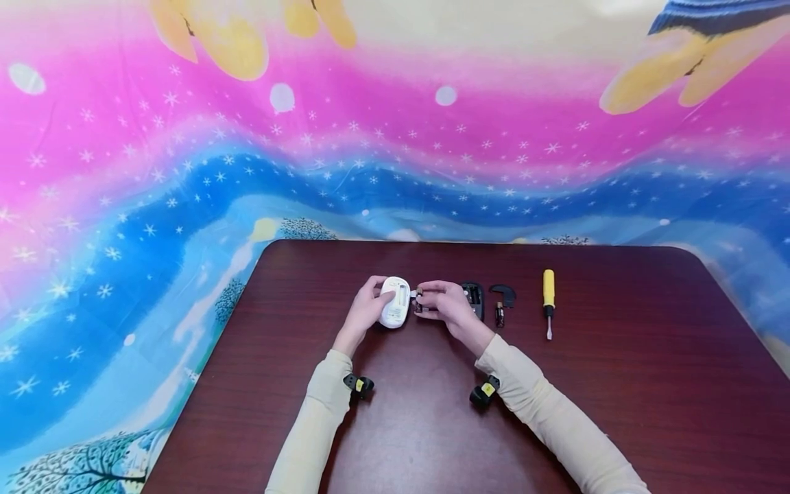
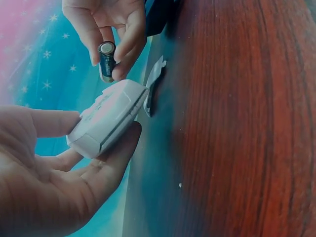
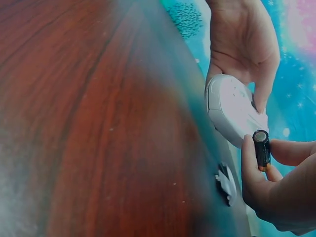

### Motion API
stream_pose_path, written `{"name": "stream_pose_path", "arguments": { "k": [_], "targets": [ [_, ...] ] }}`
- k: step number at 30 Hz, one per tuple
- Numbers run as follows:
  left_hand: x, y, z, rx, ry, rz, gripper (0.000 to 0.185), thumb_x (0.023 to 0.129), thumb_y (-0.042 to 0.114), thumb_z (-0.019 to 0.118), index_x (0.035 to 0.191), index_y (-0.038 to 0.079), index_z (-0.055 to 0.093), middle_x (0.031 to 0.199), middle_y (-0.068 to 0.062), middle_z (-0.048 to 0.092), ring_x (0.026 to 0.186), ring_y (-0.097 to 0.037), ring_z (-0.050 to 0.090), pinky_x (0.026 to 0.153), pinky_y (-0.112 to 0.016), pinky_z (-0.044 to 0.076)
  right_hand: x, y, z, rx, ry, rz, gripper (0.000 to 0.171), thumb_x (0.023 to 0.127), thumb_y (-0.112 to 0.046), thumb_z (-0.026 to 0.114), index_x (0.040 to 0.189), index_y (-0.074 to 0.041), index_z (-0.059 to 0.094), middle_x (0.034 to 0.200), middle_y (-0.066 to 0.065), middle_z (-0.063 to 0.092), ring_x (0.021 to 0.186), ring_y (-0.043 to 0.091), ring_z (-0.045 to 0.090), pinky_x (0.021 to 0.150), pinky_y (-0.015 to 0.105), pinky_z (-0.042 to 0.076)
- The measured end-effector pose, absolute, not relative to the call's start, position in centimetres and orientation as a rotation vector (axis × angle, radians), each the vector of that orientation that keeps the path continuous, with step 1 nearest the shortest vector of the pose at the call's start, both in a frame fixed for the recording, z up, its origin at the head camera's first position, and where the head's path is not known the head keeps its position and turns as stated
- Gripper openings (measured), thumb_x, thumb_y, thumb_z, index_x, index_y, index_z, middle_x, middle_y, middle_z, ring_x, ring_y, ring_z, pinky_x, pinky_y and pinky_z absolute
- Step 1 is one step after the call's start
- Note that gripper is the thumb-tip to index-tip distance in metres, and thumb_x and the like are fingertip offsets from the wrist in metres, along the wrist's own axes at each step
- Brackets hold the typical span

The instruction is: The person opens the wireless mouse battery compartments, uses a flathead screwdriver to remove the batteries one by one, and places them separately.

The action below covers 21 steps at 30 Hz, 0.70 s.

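My left hand [image 1: 365,310] grips a white computer mouse [image 1: 396,317] by its sides, underside up, with its battery slot uncovered. To the right of it, my right hand [image 1: 453,303] pinches a dark AA battery [image 3: 261,150] between thumb and fingers. The battery [image 2: 107,64] stands close beside the mouse's edge, its end cap showing in both wrist views. Behind the hands, a small white battery cover [image 2: 155,84] lies on the table, partly hidden by the right fingers in the head view.
Partly behind my right hand lies a black mouse [image 1: 474,299], underside up. A curved black cover [image 1: 507,293] and another battery [image 1: 499,315] are right of it. Farther right is a yellow-handled screwdriver [image 1: 548,295]. A patterned cloth [image 1: 395,137] hangs behind the brown table [image 1: 407,439].
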<state>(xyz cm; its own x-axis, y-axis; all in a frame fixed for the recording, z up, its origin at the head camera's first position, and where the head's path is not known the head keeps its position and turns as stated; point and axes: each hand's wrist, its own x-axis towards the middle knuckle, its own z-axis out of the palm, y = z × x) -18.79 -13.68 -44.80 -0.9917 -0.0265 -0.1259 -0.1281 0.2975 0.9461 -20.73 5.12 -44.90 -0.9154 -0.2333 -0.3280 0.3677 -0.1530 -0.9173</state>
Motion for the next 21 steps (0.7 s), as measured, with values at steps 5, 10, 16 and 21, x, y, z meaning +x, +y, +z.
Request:
{"name": "stream_pose_path", "arguments": {
  "k": [5, 10, 16, 21],
  "targets": [
    [-18.9, -13.8, -45.0, -0.147, 2.495, 1.775, 0.039, 0.100, 0.008, 0.064, 0.135, -0.004, 0.057, 0.115, -0.027, 0.068, 0.106, -0.036, 0.066, 0.087, -0.043, 0.055, -20.6, 5.1, -45.5, 0.164, 1.763, -2.088, 0.043, 0.094, 0.012, 0.059, 0.136, 0.017, 0.052, 0.112, 0.021, 0.065, 0.080, 0.016, 0.070, 0.079, 0.039, 0.062],
    [-19.1, -13.9, -45.5, -0.160, 2.515, 1.735, 0.038, 0.098, 0.007, 0.066, 0.134, -0.004, 0.059, 0.115, -0.026, 0.069, 0.106, -0.035, 0.066, 0.087, -0.043, 0.055, -20.6, 5.0, -46.1, 0.162, 1.790, -2.030, 0.042, 0.094, 0.013, 0.058, 0.135, 0.016, 0.053, 0.115, 0.020, 0.063, 0.079, 0.016, 0.069, 0.080, 0.039, 0.062],
    [-19.3, -14.0, -45.7, -0.192, 2.554, 1.692, 0.038, 0.098, 0.009, 0.066, 0.134, -0.004, 0.060, 0.115, -0.026, 0.070, 0.107, -0.036, 0.066, 0.091, -0.045, 0.054, -20.4, 4.8, -46.5, 0.139, 1.884, -1.982, 0.039, 0.091, 0.017, 0.059, 0.131, 0.017, 0.057, 0.113, 0.022, 0.064, 0.080, 0.015, 0.068, 0.078, 0.039, 0.062],
    [-19.5, -14.2, -45.8, -0.228, 2.625, 1.626, 0.037, 0.097, 0.011, 0.069, 0.131, -0.004, 0.063, 0.113, -0.024, 0.071, 0.106, -0.035, 0.066, 0.092, -0.046, 0.053, -20.4, 4.8, -46.7, 0.072, 2.019, -1.929, 0.035, 0.089, 0.016, 0.064, 0.124, 0.016, 0.061, 0.112, 0.026, 0.065, 0.080, 0.015, 0.067, 0.074, 0.038, 0.063]
  ]
}}
